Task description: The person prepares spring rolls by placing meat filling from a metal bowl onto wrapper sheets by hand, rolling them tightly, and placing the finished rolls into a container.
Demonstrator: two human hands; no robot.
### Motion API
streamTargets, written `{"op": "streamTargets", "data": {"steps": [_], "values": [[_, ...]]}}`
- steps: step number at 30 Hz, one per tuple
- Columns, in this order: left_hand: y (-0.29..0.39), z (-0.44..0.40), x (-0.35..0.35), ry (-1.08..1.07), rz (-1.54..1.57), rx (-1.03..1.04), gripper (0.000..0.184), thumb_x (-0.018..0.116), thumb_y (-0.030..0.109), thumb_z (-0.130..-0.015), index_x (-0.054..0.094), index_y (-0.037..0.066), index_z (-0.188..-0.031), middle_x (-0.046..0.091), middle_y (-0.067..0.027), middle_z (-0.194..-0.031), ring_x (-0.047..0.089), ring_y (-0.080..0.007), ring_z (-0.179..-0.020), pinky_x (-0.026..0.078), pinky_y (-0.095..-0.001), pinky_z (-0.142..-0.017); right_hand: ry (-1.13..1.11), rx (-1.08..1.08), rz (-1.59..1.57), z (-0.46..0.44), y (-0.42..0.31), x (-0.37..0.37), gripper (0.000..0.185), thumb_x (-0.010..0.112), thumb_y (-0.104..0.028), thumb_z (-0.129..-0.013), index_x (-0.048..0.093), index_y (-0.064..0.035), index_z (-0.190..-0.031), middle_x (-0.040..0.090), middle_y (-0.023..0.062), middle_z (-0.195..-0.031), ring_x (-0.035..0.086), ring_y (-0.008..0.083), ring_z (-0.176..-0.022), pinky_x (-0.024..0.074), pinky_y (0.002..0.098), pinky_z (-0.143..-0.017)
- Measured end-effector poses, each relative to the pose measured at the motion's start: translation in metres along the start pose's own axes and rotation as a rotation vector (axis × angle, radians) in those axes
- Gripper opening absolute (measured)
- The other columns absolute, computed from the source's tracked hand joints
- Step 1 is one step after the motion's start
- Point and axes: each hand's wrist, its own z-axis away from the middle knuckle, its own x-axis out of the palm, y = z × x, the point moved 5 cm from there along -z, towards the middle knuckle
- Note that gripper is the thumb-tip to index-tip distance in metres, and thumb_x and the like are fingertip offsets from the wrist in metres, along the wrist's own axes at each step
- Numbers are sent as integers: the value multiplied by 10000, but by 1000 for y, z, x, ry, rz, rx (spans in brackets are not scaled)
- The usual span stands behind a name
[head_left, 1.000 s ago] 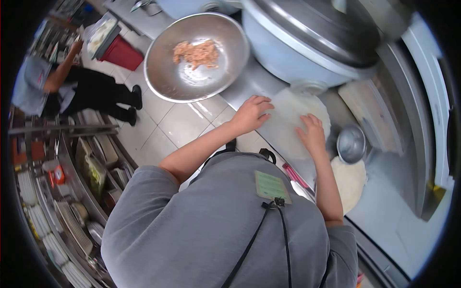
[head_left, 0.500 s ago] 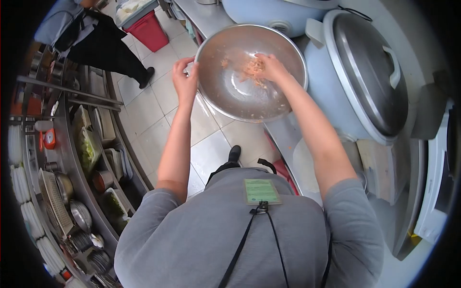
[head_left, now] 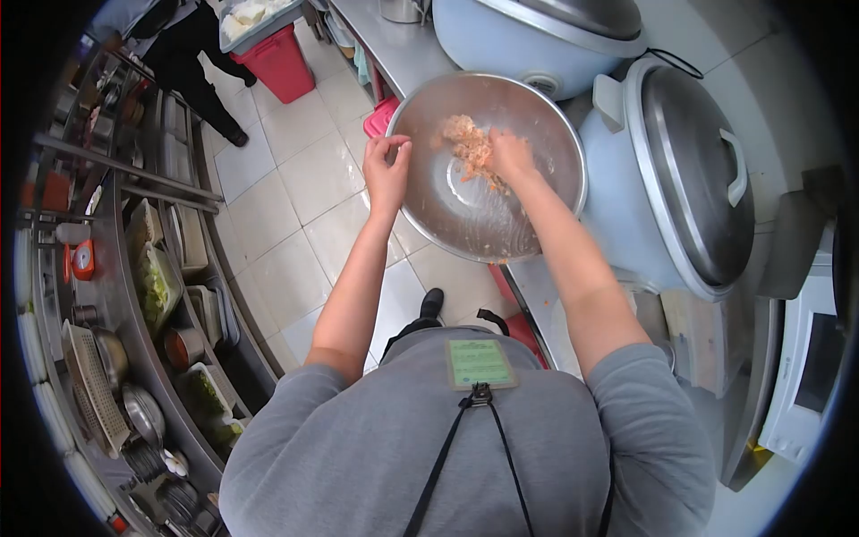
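Note:
A large steel mixing bowl (head_left: pixel 429 219) is tilted at the counter's edge. Inside it lies a clump of orange-pink, minced-looking mixture (head_left: pixel 470 148), with smears on the wall around it. My right hand (head_left: pixel 512 157) is down in the bowl, its curled fingers against the right side of the clump; the fingertips are hidden. On the left, my left hand (head_left: pixel 386 174) is at the bowl's rim, with thumb and forefinger pinched on the edge.
Two big pale-blue cookers (head_left: pixel 617 170) with steel lids (head_left: pixel 684 170) stand on the counter (head_left: pixel 394 45) to the right. A red bin (head_left: pixel 277 67) sits under a tub of white stuff. Food trays (head_left: pixel 161 286) line the left shelf. A person in dark trousers (head_left: pixel 192 76) stands at upper left.
The bowl and both hands appear lower and further right in view. The mixture is now a bigger clump left of my right hand. The other person has shifted up in view.

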Motion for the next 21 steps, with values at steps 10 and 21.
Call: {"op": "streamTargets", "data": {"steps": [10, 21], "values": [[-2, 1, 1, 1, 34, -28, 137, 653, 141, -778, 663, 40, -871, 547, -114, -957, 549, -250, -918, 428, -324, -829, -95, 100, -338, 2, 34, -5, 202, 688, -168, -658, 654, -96, -843, 638, 156, -803, 620, 329, -778, 484, 412, -725], [-2, 0, 4, -4, 17, -50, 135, 657, 149, -779, 664, 42, -860, 539, -112, -962, 543, -252, -934, 422, -321, -840, -32, -125, -52, 16, -32, -19, 300, 631, -167, -727, 626, -163, -1027, 588, 115, -979, 586, 381, -832, 480, 440, -775]]}}
